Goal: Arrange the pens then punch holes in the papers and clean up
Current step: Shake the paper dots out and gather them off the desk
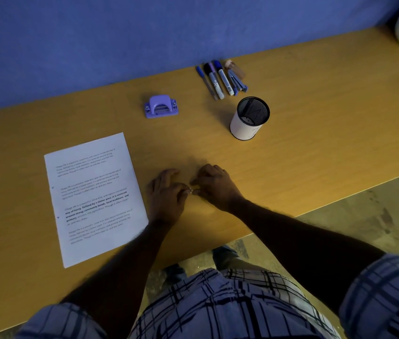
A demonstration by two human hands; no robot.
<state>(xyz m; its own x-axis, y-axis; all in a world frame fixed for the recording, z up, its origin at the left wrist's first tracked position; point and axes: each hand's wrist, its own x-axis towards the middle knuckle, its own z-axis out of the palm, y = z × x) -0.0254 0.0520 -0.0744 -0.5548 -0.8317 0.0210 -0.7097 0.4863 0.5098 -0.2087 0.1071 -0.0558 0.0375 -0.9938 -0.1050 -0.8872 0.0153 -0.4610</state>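
Purple hole punch [161, 106], white printed paper [95, 196], yellow-brown table [316, 133], blue wall [95, 45], plaid shirt [218, 309]

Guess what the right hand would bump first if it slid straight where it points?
The left hand: it lies right beside the right hand, fingertips seemingly touching already. The paper comes only after that.

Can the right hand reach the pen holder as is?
Probably yes. Only bare table lies between the right hand and the upright pen holder, which stands just beyond it on the same side.
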